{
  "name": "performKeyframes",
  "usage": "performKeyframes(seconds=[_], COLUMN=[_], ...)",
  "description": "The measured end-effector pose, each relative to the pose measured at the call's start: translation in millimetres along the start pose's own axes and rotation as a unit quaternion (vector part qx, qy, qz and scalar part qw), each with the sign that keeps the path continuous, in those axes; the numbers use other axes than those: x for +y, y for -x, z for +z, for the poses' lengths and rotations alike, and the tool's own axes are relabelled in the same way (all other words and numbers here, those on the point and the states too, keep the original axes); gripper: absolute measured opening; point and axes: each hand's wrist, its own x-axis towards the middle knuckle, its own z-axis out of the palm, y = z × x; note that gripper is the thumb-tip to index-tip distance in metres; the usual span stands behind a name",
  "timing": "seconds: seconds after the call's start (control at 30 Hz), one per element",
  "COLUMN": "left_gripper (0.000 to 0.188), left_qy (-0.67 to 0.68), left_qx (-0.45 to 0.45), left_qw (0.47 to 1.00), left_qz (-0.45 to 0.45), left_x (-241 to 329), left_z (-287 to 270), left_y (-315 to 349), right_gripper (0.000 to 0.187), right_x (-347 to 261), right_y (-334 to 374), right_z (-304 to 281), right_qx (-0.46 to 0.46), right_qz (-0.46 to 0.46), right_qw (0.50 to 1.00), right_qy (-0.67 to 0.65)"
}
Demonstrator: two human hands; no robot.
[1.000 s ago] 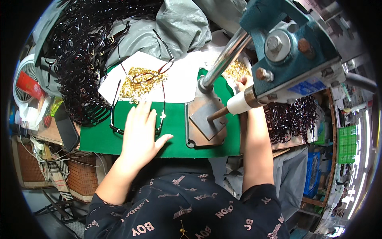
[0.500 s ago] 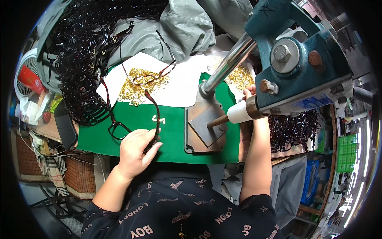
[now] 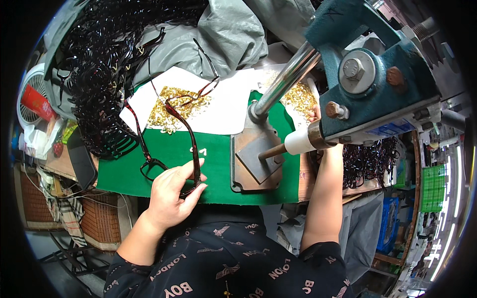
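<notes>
- Left hand (image 3: 171, 196): fingers are closed on the front of a dark reddish-brown spectacle frame (image 3: 171, 144), at the near edge of the green mat (image 3: 218, 164). The frame rests partly on the mat; its two temples run away from the hand toward the far side of the mat.
- Right hand (image 3: 314, 115): mostly hidden behind the press. It lies at the far right corner of the mat, touching or just beside a heap of small brass-coloured parts (image 3: 298, 97). Whether its fingers are apart or pinched on a part cannot be told.
- Steel base plate (image 3: 256, 159): sits on the right part of the mat, between the two hands. The polished column (image 3: 285, 79) of the blue-green hand press (image 3: 370, 74) rises from it, and a white-tipped lever handle (image 3: 298, 142) projects over it.
- Second heap of brass-coloured parts (image 3: 174, 107): lies on white paper (image 3: 228, 107) at the far edge of the mat, under the frame's temple tips.
- Large pile of black spectacle frames (image 3: 107, 64): lies beyond the mat's far left corner, against grey cloth (image 3: 233, 35).
- Risk, judged: the temple tips can drag through the heap on the paper and scatter parts if the frame is pulled sideways.
- Risk, judged: the one-handed grip at the frame front can let the open temples swing and snag the black pile.
- Risk, judged: the right forearm passes beneath the lever handle; a bump there could shift it.
</notes>
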Motion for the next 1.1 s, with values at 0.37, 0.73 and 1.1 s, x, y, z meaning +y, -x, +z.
performKeyframes(seconds=[0.37, 0.73, 1.1], left_gripper=[0.058, 0.058, 0.057], left_qy=[0.186, 0.050, 0.072], left_qx=[-0.029, 0.073, 0.108], left_qw=[0.982, 0.993, 0.991], left_qz=[0.025, 0.074, 0.033], left_x=[21, 22, 16], left_z=[1, 16, 28], left_y=[-18, -22, -8], right_gripper=[0.022, 0.041, 0.040], right_x=[-77, -88, -83], right_y=[221, 237, 235], right_z=[87, 163, 170], right_qx=[-0.014, -0.219, -0.252], right_qz=[-0.148, -0.110, -0.071], right_qw=[0.989, 0.969, 0.959], right_qy=[0.009, -0.011, -0.110])
